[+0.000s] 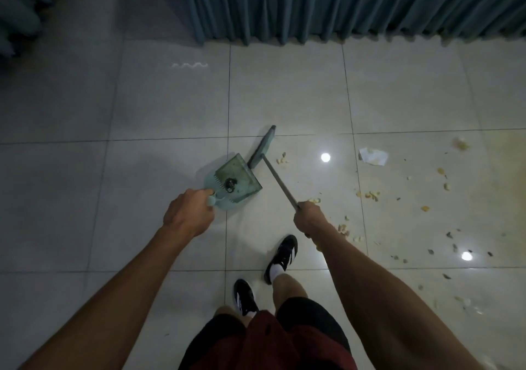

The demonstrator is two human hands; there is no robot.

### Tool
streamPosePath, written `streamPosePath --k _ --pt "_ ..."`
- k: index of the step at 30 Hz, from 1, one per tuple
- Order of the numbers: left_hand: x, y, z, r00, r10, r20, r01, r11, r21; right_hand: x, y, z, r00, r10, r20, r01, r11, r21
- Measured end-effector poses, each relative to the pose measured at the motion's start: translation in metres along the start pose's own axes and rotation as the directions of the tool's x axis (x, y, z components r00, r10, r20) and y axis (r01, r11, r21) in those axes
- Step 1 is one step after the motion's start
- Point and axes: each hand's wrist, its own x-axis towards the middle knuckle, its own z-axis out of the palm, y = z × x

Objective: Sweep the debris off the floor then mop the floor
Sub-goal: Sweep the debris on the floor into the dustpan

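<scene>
The left hand (187, 213) grips the dustpan (236, 180) handle. The right hand (310, 218) grips the broom (263, 149), its head just beside the dustpan. Debris (370, 195) lies beyond the broom.

Glossy pale tiled floor (284, 90), dark grout lines. Yellowish debris (370, 195) scattered across right side, plus 1 crumpled white paper scrap (373, 156). Dustpan (237, 180) and broom head (262, 149) rest on tiles near centre.

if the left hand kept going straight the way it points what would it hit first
Most likely the dustpan it already holds by the handle: the left hand points up and right, straight into the pan. Beyond that lies the broom head, though depth is unclear.
</scene>
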Motion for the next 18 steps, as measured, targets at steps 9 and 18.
streamPosePath --k 9,18 --pt "0.063 0.033 -0.011 0.996 0.082 0.044 -0.084 0.995 0.056 0.038 0.003 -0.037 0.998 0.066 -0.016 -0.067 0.991 -0.118" --pt "0.073 0.044 -0.014 0.948 0.284 0.143 -0.299 0.949 0.097 -0.015 0.041 -0.005 0.960 0.260 -0.099 -0.269 0.960 -0.082"
